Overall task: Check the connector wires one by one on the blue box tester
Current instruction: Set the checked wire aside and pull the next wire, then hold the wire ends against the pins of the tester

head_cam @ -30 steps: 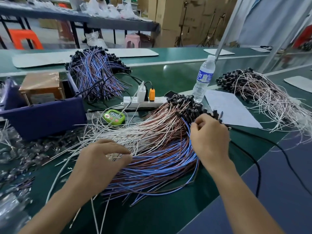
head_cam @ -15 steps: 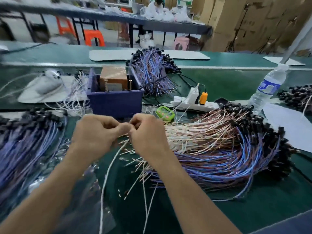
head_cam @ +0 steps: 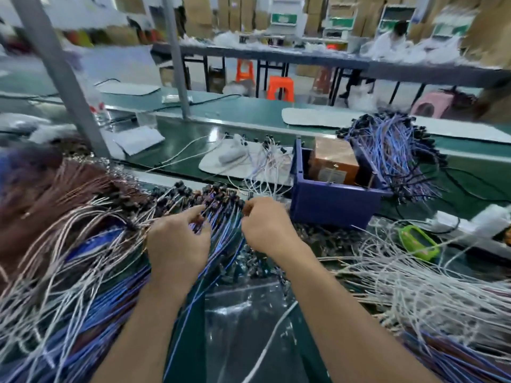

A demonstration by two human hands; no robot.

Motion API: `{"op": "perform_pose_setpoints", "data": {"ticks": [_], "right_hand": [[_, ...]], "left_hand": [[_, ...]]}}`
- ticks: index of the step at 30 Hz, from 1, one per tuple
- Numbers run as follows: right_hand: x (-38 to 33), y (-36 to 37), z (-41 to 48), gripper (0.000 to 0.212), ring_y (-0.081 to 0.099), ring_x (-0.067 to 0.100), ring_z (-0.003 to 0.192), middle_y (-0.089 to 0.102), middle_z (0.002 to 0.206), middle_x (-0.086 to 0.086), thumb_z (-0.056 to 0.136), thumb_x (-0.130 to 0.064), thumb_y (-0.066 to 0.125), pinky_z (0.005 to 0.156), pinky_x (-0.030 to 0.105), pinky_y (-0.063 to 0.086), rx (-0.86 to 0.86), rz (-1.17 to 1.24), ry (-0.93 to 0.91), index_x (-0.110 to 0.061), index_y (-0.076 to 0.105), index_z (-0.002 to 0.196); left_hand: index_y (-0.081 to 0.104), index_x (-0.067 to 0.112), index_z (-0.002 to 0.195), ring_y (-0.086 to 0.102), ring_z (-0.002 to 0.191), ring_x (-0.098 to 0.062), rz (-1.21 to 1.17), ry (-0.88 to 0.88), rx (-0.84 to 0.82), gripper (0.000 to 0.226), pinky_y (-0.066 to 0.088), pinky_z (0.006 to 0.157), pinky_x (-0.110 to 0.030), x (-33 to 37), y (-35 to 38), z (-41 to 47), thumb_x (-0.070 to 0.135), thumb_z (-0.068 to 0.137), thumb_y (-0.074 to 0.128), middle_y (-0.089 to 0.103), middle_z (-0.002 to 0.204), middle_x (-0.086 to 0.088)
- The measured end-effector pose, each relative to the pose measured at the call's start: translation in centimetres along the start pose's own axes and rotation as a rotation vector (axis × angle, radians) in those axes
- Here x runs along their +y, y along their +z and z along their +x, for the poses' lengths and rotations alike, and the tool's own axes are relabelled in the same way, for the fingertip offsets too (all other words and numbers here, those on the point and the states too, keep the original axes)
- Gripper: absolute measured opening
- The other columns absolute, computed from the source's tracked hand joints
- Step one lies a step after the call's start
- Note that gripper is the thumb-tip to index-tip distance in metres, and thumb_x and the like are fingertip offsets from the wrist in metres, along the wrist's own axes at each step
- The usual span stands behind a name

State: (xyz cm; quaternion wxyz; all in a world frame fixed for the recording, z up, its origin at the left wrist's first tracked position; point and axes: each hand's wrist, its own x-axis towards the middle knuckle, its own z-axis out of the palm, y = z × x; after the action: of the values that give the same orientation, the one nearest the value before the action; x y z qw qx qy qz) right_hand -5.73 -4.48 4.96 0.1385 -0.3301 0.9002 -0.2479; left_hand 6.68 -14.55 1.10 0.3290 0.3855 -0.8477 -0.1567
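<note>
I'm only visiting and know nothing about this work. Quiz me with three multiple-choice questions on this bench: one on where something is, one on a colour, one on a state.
1. Where is the blue box relative to the right hand?
A. Just to its right
B. At the bench's left edge
C. On the far table

2. What colour is the casing of the small device right of the box?
A. Red
B. Green
C. White

3. How does the blue box stand?
A. Lidded
B. Tipped over
C. Upright, open on top, with a brown box inside

Answers:
1 A: the box's wall stands beside the right hand, which is curled at the connector wires.
2 B: its shell is bright green.
3 C: the brown box shows above the rim.
</note>
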Motion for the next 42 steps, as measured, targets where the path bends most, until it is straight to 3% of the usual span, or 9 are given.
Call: {"op": "perform_pose_setpoints", "data": {"ticks": [5, 12, 17, 21, 26, 33, 36, 39, 42], "right_hand": [[-1.7, 1.7, 2.8, 0.016, 0.066, 0.031, 0.088, 0.069, 0.1, 0.013, 0.096, -0.017, 0.055, 0.07, 0.035, 0.053, 0.0, -0.011, 0.067, -0.006, 0.067, 0.094], [-3.0, 3.3, 4.8, 0.036, 0.047, 0.02, 0.063, 0.046, 0.069, 0.001, 0.096, -0.035, 0.061, 0.058, 0.028, 0.036, -0.026, -0.069, 0.124, -0.015, 0.049, 0.069], [-2.4, 2.6, 4.7, 0.012, 0.056, 0.028, 0.079, 0.057, 0.091, 0.007, 0.096, -0.023, 0.058, 0.063, 0.032, 0.041, -0.061, -0.168, 0.061, -0.014, 0.051, 0.096], [-2.1, 3.0, 4.7, 0.046, 0.057, 0.033, 0.106, 0.053, 0.122, 0.011, 0.092, -0.02, 0.067, 0.073, 0.035, 0.04, -0.052, -0.158, 0.157, -0.009, 0.043, 0.13], [-0.9, 2.7, 4.2, 0.018, 0.046, 0.017, 0.052, 0.056, 0.071, 0.005, 0.079, 0.0, 0.062, 0.033, 0.017, 0.028, 0.044, 0.082, 0.228, -0.012, 0.049, 0.073], [1.7, 1.1, 0.5, 0.018, 0.051, 0.01, 0.045, 0.06, 0.064, 0.003, 0.088, 0.01, 0.064, 0.041, 0.019, 0.042, 0.184, 1.216, 0.317, -0.008, 0.065, 0.092], [3.1, -0.7, -2.2, 0.02, 0.054, 0.011, 0.053, 0.062, 0.072, 0.004, 0.089, 0.011, 0.065, 0.048, 0.018, 0.047, 0.253, 1.432, 0.199, -0.008, 0.067, 0.089], [4.9, -2.5, -4.7, 0.013, 0.062, 0.013, 0.069, 0.072, 0.084, 0.005, 0.091, -0.002, 0.063, 0.062, 0.023, 0.051, 0.304, 1.635, 0.116, -0.012, 0.071, 0.088], [5.5, -2.4, -6.5, 0.025, 0.073, 0.022, 0.088, 0.077, 0.101, 0.013, 0.098, -0.022, 0.055, 0.081, 0.038, 0.06, 0.171, 1.6, 0.1, -0.011, 0.076, 0.088]], "left_hand": [[0.074, 0.026, 0.125, 0.062, 0.122, -0.024, 0.03, 0.013, -0.135, 0.04, 0.043, 0.108, -0.039, -0.2, 1.6, 0.1, 0.03, 0.085, 0.081, 0.073, 0.125, -0.004], [0.079, 0.022, 0.113, 0.065, 0.109, -0.019, -0.09, -0.009, -0.096, 0.027, 0.049, 0.097, -0.035, -1.3, 2.1, 0.4, 0.015, 0.088, 0.075, 0.077, 0.113, 0.002], [0.079, 0.025, 0.111, 0.064, 0.105, -0.015, -0.087, -0.015, -0.077, 0.027, 0.052, 0.094, -0.035, -1.3, 2.2, 0.6, 0.017, 0.085, 0.08, 0.075, 0.11, 0.003], [0.079, 0.025, 0.11, 0.062, 0.106, -0.015, -0.096, -0.004, -0.084, 0.026, 0.052, 0.093, -0.036, -1.2, 2.2, 0.5, 0.017, 0.086, 0.076, 0.075, 0.108, 0.003], [0.079, 0.026, 0.11, 0.062, 0.104, -0.014, -0.04, 0.005, -0.085, 0.022, 0.046, 0.098, -0.038, -0.8, 1.7, 0.2, 0.024, 0.088, 0.076, 0.075, 0.111, 0.005], [0.062, 0.048, 0.133, 0.063, 0.095, 0.008, -0.403, 0.109, -0.392, 0.047, 0.048, 0.088, -0.013, 1.3, 1.3, -1.2, 0.053, 0.087, 0.069, 0.07, 0.104, 0.03], [0.068, 0.059, 0.113, 0.055, 0.051, 0.0, -0.567, 0.094, -0.497, 0.031, 0.049, 0.052, -0.018, 2.0, 1.4, -1.7, 0.035, 0.093, 0.072, 0.073, 0.079, 0.025], [0.077, 0.053, 0.09, 0.067, 0.06, -0.02, -0.682, 0.057, -0.6, 0.024, 0.059, 0.062, -0.04, 2.3, 1.2, -1.5, 0.03, 0.095, 0.072, 0.077, 0.073, 0.008], [0.081, 0.036, 0.089, 0.048, 0.049, -0.007, -0.771, 0.104, -0.705, 0.011, 0.039, 0.049, -0.025, 3.2, 1.1, -2.1, 0.037, 0.093, 0.071, 0.071, 0.062, 0.001]]}}
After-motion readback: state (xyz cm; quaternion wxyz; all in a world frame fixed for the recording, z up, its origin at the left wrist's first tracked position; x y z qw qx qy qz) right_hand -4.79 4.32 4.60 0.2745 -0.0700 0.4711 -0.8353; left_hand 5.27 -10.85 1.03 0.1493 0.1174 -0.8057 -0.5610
